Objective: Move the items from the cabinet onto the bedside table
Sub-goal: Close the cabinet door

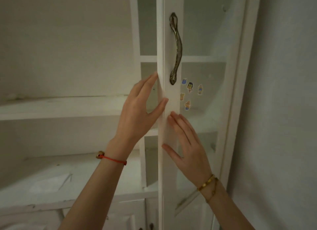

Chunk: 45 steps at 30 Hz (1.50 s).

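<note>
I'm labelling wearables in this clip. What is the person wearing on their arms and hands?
Both forearms are bare, with no sleeves in view. The left hand has a thin red string bracelet at the wrist, with a small golden charm on it. The right hand has a golden beaded bracelet looped around the wrist. No rings or gloves show.

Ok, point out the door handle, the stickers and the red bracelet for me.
door handle point(176, 48): head view, middle of the curved metal bar.
stickers point(190, 87): head view, the dark-haired figure in the cluster on the glass.
red bracelet point(114, 160): head view, cord across the left wrist.
</note>
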Tool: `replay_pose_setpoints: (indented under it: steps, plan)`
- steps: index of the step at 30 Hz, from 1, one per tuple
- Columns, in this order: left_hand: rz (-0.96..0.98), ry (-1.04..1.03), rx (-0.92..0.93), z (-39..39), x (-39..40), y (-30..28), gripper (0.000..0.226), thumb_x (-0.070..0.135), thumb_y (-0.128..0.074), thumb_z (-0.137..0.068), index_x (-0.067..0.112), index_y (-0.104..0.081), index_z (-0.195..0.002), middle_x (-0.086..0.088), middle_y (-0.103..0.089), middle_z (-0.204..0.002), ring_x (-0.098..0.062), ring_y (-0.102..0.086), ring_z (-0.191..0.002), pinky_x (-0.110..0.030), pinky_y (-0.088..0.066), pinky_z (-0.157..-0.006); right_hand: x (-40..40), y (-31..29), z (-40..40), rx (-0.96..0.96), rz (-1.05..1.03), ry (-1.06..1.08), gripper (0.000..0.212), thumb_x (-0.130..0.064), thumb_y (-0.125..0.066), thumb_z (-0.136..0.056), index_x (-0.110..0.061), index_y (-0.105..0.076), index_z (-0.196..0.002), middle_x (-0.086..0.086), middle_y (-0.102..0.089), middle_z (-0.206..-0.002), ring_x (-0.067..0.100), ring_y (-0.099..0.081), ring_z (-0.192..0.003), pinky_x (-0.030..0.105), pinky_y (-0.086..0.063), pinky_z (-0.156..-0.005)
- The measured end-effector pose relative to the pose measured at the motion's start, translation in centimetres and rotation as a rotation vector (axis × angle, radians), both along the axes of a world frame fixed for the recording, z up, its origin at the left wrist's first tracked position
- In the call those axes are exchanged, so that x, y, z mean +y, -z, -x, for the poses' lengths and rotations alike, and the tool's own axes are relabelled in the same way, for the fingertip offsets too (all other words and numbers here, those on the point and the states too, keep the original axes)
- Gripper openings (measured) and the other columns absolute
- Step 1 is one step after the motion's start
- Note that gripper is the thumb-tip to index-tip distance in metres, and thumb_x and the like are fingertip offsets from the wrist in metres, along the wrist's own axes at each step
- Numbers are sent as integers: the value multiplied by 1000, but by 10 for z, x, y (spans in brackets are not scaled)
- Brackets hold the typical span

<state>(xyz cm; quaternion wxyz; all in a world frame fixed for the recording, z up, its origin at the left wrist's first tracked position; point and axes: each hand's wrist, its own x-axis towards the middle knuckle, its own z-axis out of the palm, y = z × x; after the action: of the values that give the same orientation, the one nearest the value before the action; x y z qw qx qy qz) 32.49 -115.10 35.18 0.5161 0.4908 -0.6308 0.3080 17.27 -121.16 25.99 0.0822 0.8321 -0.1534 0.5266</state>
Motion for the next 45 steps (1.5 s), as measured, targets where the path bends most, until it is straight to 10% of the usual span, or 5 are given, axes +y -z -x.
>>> replay_pose_setpoints:
  steps: [45]
  plan:
    - [-23,-130,28,-129,-106,24,50,24,-64,-94,8,-51,-140,-5,-54,-142,-15,-51,-132,-32,-44,-109,-113,-2,-137,102,-1,122,73,-25,-64,-90,-8,-24,-149,2,-20,-158,17,-12,-147,39,-22,-118]
